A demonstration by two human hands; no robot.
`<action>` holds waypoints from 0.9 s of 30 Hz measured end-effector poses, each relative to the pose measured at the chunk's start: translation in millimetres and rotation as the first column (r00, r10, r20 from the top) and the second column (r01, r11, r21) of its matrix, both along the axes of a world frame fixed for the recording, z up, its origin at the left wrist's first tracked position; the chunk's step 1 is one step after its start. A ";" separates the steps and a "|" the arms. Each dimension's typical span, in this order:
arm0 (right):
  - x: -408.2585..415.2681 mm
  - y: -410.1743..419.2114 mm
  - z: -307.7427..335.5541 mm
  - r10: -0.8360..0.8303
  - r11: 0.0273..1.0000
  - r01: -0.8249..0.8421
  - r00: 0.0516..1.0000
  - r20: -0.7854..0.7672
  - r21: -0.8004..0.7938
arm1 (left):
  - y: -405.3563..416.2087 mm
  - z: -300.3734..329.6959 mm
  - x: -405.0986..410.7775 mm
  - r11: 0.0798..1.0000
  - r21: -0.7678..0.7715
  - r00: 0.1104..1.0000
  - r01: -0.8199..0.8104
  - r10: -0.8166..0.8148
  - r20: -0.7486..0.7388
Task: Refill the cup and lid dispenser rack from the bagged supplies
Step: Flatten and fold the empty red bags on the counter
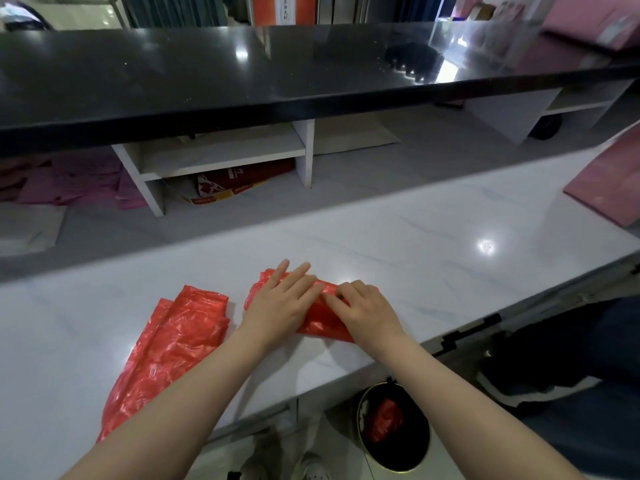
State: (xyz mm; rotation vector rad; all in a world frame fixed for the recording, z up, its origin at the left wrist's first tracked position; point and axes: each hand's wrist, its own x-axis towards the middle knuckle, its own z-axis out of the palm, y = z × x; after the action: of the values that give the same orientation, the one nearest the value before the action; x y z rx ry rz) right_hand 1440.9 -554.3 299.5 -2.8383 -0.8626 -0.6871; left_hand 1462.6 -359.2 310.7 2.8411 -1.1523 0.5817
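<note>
Pressing flat, the left hand (pixel 280 303) pins the red plastic bag (pixel 320 318) (thin, limp, slippery); the right hand (pixel 363 308) pinches its fold.

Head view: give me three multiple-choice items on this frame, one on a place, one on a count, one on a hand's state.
1. Where does the bin stand?
A. on the black counter
B. on the floor below the white counter's edge
C. on the shelf under the black counter

2. How many red bags lie on the white counter?
A. two
B. four
C. none

3. What is the left hand doing?
A. hanging off the counter
B. lying with straight fingers on the folded bag
C. holding a cup

Key: 1 B, it shows below the counter edge, by the shoes. 2 A, the flat bag and the folded one. 3 B, its fingers lie flat on the bag beside the right hand.
</note>
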 end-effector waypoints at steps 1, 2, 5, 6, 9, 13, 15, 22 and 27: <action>-0.2 0.0 1.0 0.011 1.000 -0.011 1.000 0.006 -0.008 | 0.8 -1.0 0.4 1.000 0.004 1.000 0.018 -0.018 -0.015; -0.2 -0.3 1.5 0.028 1.000 -0.028 0.999 0.017 -0.014 | 2.5 -2.2 0.1 1.000 -0.007 0.999 0.027 -0.027 -0.041; -2.1 -3.1 4.3 0.071 0.997 -0.071 0.997 -0.024 0.000 | 6.3 -9.1 -3.7 0.999 -0.027 0.987 -0.021 0.016 -0.160; -3.7 -4.4 4.0 0.075 0.997 -0.074 0.995 -0.061 0.028 | 6.9 -11.4 -5.7 0.999 -0.013 0.981 -0.042 0.039 -0.189; -9.5 -11.3 2.9 0.065 0.994 -0.043 0.972 -0.224 0.104 | 8.5 -15.3 -11.7 0.997 -0.017 0.969 -0.072 0.066 -0.237; -16.4 -26.3 0.6 0.005 0.999 0.017 0.820 -0.572 0.033 | 8.4 -18.4 -12.3 0.994 -0.020 0.949 -0.112 0.101 -0.298; -15.8 -30.1 -2.4 -0.003 1.000 0.021 0.805 -0.593 0.022 | 7.5 -21.6 -10.8 0.990 -0.011 0.918 -0.138 0.124 -0.376; -7.5 -27.3 -8.2 -0.048 0.996 0.086 0.787 -0.615 0.033 | 15.3 -18.5 -6.5 0.994 0.085 0.837 -0.072 0.107 -0.537; -0.5 -25.9 -0.3 -0.022 0.980 0.144 0.772 -0.636 0.140 | 17.5 -11.6 -8.4 0.992 0.067 0.831 -0.104 0.124 -0.543</action>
State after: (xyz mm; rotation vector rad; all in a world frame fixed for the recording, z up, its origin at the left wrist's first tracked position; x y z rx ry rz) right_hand 1440.4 -580.2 299.2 -2.6514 -0.5191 0.2022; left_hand 1454.2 -341.6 299.1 2.8160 -0.8904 -0.2578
